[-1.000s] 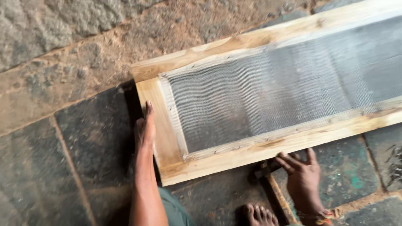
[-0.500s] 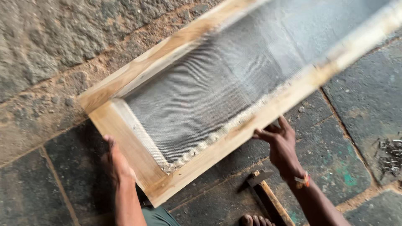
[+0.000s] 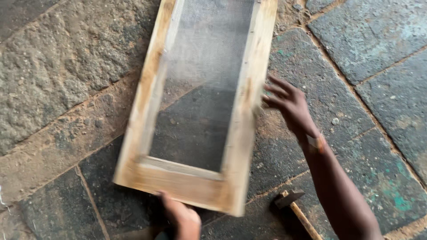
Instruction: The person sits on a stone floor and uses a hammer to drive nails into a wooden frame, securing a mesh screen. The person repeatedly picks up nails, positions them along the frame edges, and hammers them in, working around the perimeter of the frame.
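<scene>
The mesh-filled wooden frame (image 3: 195,111) lies on the stone floor (image 3: 58,80), long axis running away from the left hand (image 3: 182,220) gripping its near end, while the right hand's (image 3: 289,104) spread fingers (image 3: 273,91) touch its right rail.

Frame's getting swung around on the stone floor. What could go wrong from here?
1. The hammer lies on the floor close beside the wooden frame's near corner; the frame could knock it.
2. The right hand has its fingers spread at the side rail, apparently not gripping, so only the left hand at the bottom rail steadies it.
3. The mesh could snag on rough stone.
</scene>
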A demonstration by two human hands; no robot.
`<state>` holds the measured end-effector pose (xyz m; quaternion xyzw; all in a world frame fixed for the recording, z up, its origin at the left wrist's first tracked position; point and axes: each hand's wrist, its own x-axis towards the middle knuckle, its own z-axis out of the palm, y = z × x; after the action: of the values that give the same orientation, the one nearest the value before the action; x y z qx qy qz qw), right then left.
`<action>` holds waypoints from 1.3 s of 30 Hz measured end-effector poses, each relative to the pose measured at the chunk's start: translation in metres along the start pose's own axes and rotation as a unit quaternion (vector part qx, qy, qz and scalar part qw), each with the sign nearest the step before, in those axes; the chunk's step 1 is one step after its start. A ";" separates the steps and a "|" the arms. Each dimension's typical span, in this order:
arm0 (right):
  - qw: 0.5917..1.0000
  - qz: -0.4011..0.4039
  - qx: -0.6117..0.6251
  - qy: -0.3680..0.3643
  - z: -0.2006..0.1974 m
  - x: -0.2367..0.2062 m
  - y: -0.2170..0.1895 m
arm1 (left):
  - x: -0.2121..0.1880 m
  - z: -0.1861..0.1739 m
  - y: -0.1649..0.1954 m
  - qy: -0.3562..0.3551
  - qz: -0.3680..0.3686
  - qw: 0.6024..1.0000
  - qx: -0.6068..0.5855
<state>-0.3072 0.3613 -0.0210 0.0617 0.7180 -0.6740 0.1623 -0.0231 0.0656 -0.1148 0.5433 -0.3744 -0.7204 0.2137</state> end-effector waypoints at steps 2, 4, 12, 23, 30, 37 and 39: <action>0.995 -0.003 -0.072 0.070 -0.013 -0.041 0.021 | -0.038 -0.002 -0.034 0.010 -0.085 0.996 0.002; 0.980 -0.093 -0.152 0.090 -0.026 -0.095 0.047 | -0.068 -0.002 -0.066 0.007 -0.160 0.986 0.041; 0.872 -0.116 -0.436 0.192 -0.059 -0.248 0.107 | -0.145 0.008 -0.096 -0.305 -0.333 0.861 0.231; 0.855 -0.158 -0.443 0.219 -0.069 -0.276 0.138 | -0.090 0.057 0.019 -0.119 0.468 0.695 0.533; 0.854 -0.180 -0.436 0.219 -0.084 -0.245 0.152 | -0.078 0.067 0.005 -0.161 0.375 0.771 0.490; 0.855 -0.145 -0.451 0.211 -0.094 -0.212 0.174 | -0.065 0.071 -0.002 -0.147 0.385 0.714 0.566; 0.867 -0.127 -0.437 0.202 -0.096 -0.209 0.177 | -0.061 0.072 -0.005 -0.133 0.381 0.714 0.573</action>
<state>-0.0707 0.4986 -0.1189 0.0271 0.9579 -0.2789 -0.0630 -0.0713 0.1349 -0.0711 0.2717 -0.9151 -0.2907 0.0658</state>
